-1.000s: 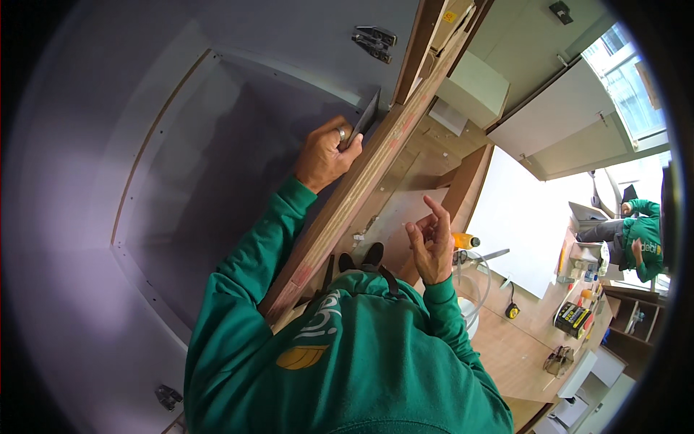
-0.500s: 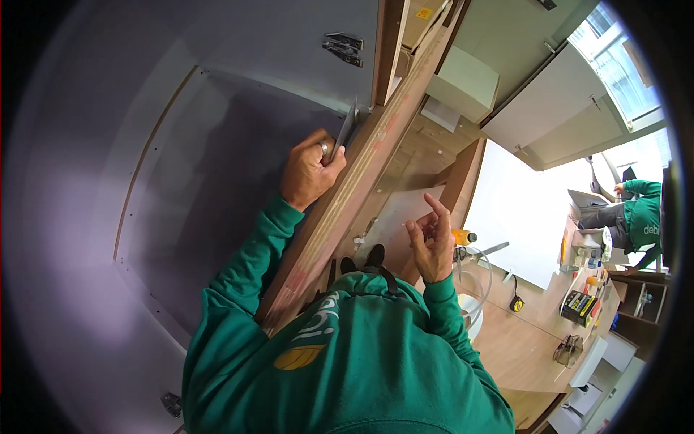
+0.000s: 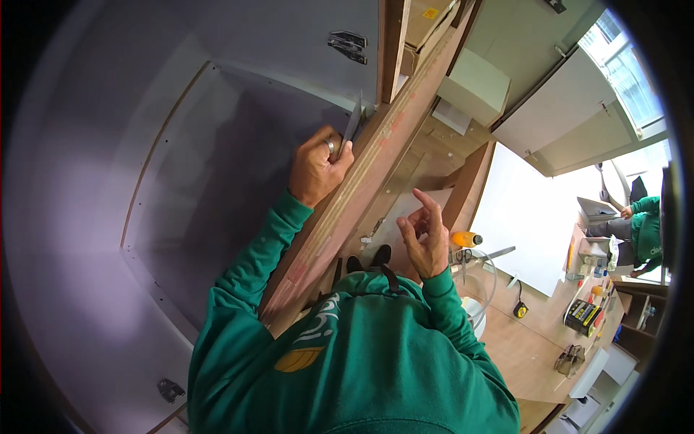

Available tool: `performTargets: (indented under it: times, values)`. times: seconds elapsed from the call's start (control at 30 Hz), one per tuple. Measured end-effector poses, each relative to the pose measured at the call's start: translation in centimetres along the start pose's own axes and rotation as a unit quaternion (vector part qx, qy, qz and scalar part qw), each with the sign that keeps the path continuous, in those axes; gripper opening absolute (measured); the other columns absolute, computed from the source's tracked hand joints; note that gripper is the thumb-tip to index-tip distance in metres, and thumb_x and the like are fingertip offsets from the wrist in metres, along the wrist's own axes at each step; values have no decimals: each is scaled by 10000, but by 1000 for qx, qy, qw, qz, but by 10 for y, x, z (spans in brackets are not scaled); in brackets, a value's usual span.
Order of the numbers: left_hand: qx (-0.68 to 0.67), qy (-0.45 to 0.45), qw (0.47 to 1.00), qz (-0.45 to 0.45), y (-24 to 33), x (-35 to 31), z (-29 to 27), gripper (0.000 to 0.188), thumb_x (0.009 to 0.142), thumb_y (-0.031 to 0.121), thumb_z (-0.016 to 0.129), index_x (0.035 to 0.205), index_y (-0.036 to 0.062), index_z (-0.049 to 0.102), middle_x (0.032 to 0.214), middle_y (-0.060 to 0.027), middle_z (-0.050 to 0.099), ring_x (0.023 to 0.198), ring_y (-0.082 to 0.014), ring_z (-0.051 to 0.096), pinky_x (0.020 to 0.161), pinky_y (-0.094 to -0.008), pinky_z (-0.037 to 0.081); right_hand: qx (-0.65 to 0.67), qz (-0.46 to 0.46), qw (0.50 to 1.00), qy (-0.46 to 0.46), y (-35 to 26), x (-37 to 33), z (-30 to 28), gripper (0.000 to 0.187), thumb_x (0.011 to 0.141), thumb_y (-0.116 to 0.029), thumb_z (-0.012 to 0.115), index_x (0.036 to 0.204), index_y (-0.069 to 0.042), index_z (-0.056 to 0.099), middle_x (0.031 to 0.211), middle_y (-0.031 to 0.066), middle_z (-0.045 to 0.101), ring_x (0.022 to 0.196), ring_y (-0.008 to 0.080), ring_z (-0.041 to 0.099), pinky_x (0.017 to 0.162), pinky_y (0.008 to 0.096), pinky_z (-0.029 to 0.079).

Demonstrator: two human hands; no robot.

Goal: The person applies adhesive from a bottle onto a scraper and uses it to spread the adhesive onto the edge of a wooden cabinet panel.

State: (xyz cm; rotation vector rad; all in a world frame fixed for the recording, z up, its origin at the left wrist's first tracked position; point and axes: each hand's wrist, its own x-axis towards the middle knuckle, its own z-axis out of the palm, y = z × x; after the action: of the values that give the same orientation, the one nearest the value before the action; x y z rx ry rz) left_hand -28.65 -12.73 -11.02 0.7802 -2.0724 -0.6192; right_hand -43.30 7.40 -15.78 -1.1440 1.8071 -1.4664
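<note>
My left hand (image 3: 318,166) is closed round a thin flat scraper blade (image 3: 353,119), with a ring on one finger. The blade points away from me and lies against or close beside the inner side of a long wooden edge (image 3: 394,130); whether it touches cannot be made out. Behind that hand is the grey-lilac interior of a cabinet (image 3: 210,159). On the other side of the edge, my right hand (image 3: 428,242) is raised with nothing visible in it, index finger stretched out and the other fingers loosely bent.
Metal hinges (image 3: 348,47) sit on the grey panels. At right, a workbench (image 3: 506,340) carries a white panel (image 3: 517,213), an orange bottle (image 3: 466,239), a tape measure (image 3: 520,309) and a black box (image 3: 582,316). Another person in green (image 3: 645,228) stands at the far right.
The whole view has shifted slightly, with the scene lying a little further right. My left hand keeps its hold on the scraper blade by the wooden edge; my right hand stays raised.
</note>
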Motion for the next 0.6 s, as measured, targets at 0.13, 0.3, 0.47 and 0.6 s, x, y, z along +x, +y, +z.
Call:
performTargets:
  times: [0.13, 0.3, 0.47, 0.6]
  values:
    - [4, 9, 1000, 1, 1, 8, 6, 305, 841, 36, 694, 623, -21, 488, 667, -93, 494, 474, -199, 466, 473, -346, 371, -1, 0, 1000, -11, -1, -3, -4, 581, 857, -78, 720, 1390, -67, 487, 738, 15, 554, 604, 86, 534, 557, 249, 437]
    - [9, 28, 1000, 2, 3, 7, 8, 319, 838, 25, 690, 622, -14, 457, 655, -85, 469, 475, -182, 436, 474, -339, 363, -11, -11, 1000, 15, 0, -5, -13, 574, 860, -83, 723, 1385, -73, 492, 731, 12, 545, 597, 84, 527, 548, 245, 432]
    - [5, 18, 1000, 9, 9, 5, 0, 312, 829, 21, 693, 630, -18, 456, 651, -83, 466, 476, -183, 430, 474, -343, 362, -1, -16, 999, 40, 8, -7, -20, 575, 856, -77, 726, 1383, -78, 495, 724, 10, 540, 588, 82, 522, 542, 243, 431]
    - [4, 31, 999, 25, 11, 12, 5, 317, 817, 12, 700, 628, -26, 449, 640, -89, 460, 476, -185, 429, 474, -346, 357, -5, -19, 999, 35, 8, -7, -18, 583, 845, -63, 728, 1380, -77, 496, 729, 15, 549, 586, 83, 527, 544, 248, 436]
